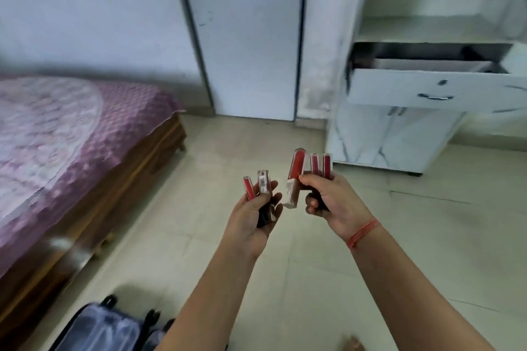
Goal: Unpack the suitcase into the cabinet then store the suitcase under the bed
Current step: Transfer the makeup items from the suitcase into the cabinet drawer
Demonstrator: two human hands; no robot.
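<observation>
**Head view: carrying tubes to the cabinet**

The suitcase lies on the floor, well short of the cabinet. Closer to it, the left hand clasps a pair of tubes and the right hand a trio. Keep both grips firm, step close, then lay them in the cabinet's open drawer.

open drawer juts out over bare floor.
</observation>
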